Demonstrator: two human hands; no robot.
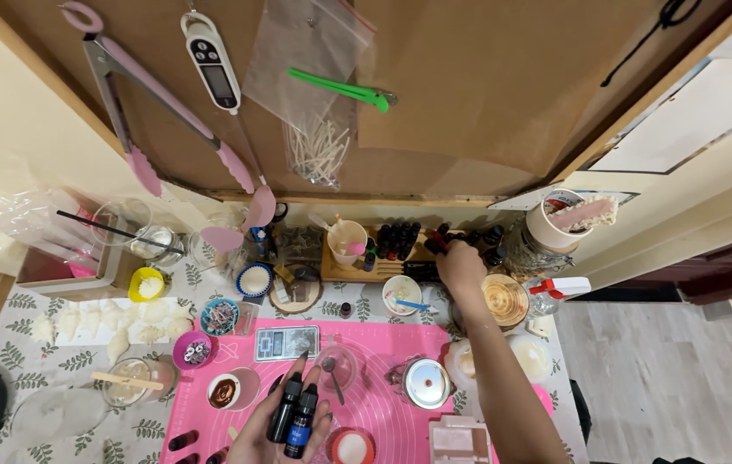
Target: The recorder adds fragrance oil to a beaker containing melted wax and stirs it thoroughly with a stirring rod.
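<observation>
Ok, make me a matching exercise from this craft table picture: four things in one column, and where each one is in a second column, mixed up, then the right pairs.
Things:
1. two dark dropper bottles
2. pink tongs
3. small digital scale
4. wooden rack of little bottles

Places:
A. hanging on the brown board
B. lying on the pink mat
C. held in the left hand
D. at the back of the table, where the right hand reaches

Pairs: 1-C, 2-A, 3-B, 4-D
</observation>
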